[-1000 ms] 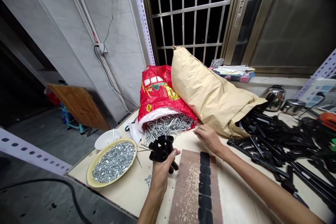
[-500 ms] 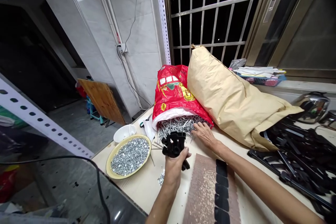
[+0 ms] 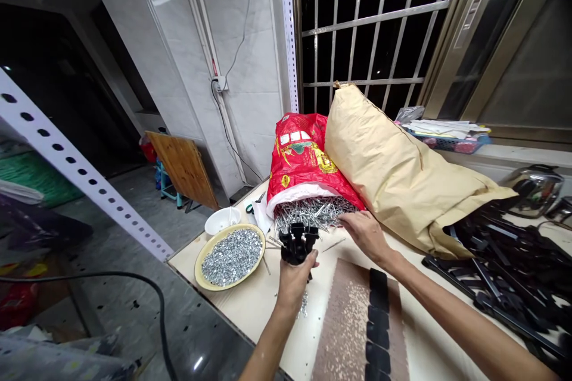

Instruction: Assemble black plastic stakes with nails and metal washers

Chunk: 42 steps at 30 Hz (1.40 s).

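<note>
My left hand (image 3: 294, 283) is closed around a bundle of black plastic parts (image 3: 298, 243), held upright over the table. Long thin silver bolts (image 3: 306, 212) spill from the mouth of a red plastic bag (image 3: 297, 158) just beyond it. At the right edge of that pile is my right hand (image 3: 369, 237), its fingers drawn together in a pinch; whatever is between the fingertips is too small to make out. A yellow bowl (image 3: 199, 272) full of small silver nuts (image 3: 232, 256) stands left of my left hand.
A white bowl (image 3: 217, 221) and scissors (image 3: 250, 208) lie behind the yellow one. A brown board (image 3: 333, 333) bears a row of black pieces (image 3: 378, 315). On the right, a large tan sack (image 3: 384, 161) lies with black plastic parts (image 3: 504, 268) spilling out.
My right hand has drawn back from the bolt pile, slightly right and toward me, its fingers pinched. My left hand still holds the black parts, now turned more upright. The view has shifted slightly left.
</note>
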### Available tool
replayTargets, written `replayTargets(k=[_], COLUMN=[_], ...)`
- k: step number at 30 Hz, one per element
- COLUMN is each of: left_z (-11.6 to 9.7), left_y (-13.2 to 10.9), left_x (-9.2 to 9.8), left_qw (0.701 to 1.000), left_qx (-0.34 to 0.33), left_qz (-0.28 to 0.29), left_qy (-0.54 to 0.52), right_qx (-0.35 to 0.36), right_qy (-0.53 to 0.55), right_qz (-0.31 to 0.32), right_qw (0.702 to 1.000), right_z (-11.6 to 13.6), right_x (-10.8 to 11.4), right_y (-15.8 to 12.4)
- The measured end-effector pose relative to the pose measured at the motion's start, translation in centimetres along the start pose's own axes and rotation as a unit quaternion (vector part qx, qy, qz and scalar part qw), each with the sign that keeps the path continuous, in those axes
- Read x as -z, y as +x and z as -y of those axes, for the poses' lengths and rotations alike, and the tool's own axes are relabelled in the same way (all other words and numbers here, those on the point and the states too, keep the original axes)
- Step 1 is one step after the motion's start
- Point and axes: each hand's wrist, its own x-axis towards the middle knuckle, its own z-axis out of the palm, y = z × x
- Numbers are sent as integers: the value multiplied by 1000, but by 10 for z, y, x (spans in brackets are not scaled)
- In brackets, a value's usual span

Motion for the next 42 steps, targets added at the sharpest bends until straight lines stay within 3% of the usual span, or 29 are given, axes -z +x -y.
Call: replayTargets(k=[4, 7, 9, 13, 16, 20, 24, 27, 31, 37, 42], left_z=[0, 0, -1, -6, -7, -9, -14, -14, -9, -8, -9], left_y=[3, 1, -1, -2, 0, 0, -9, -14, -14, -13, -13], left_x=[-1, -1, -2, -1, -1, -6, -11, -12, -12, -14, -15], left_qw=[991, 979, 970, 958, 971, 988, 988, 982, 975, 976, 985], left_qx=[-83, -156, -187, -215, -179, -74, -41, -51, -68, -88, -58], left_qz=[-11, 17, 41, 89, 80, 84, 111, 139, 168, 155, 125], left_qy=[106, 131, 148, 168, 139, 106, 103, 119, 126, 122, 100], right_qx=[13, 80, 113, 160, 165, 27, -86, -78, -50, 0, -29], right_qy=[81, 3, -45, -105, -103, 77, 285, 337, 292, 296, 340], right_qz=[-17, 27, 53, 88, 93, 38, 6, 17, 36, 54, 107], right_qw=[997, 996, 991, 978, 976, 996, 955, 938, 954, 954, 934], right_z=[24, 45, 56, 64, 64, 63, 65, 66, 62, 56, 43], right_x=[55, 84, 92, 95, 100, 111, 109, 98, 84, 75, 72], right_y=[17, 30, 36, 41, 40, 39, 42, 42, 39, 38, 37])
